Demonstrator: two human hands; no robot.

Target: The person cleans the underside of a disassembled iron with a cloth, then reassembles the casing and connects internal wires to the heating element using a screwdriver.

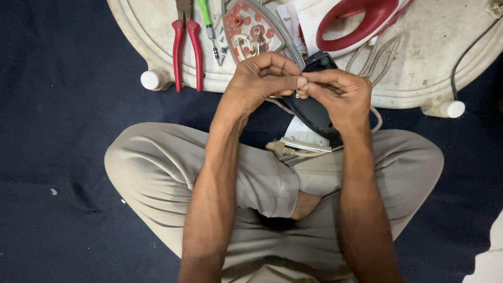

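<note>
Metal glints between the fingertips: a tiny ring terminal [297, 95] on a thin wire end hangs just below the spot where the two hands meet, over the near rim of the upturned white plastic stool [419, 63] that serves as the bench. The left hand [259, 78] is curled almost closed, thumb and forefinger pinched on the wire end; the right hand [338, 94] is closed the same way, its fingertips pressed against the left's and gripping the same small piece from the other side. The step in hand looks like fine work on a lead of a dismantled clothes iron, twisting or seating that terminal. By my judgement the next move calls for a steady pinch and small turns, since the part is tiny and easily dropped into the lap.

Directly behind and under the hands sits the black iron body [314, 112], tilted, running from the stool's near rim down toward the person's crossed legs, with a braided cord [285, 150] and a white plate lying at its lower end. Farther in on the stool lie the soleplate with its red inner parts [246, 29], the red and white handle shell [361, 21], red-handled pliers [186, 50] toward the left edge, and a green-handled screwdriver [209, 29] just beside them with a few loose screws.
</note>
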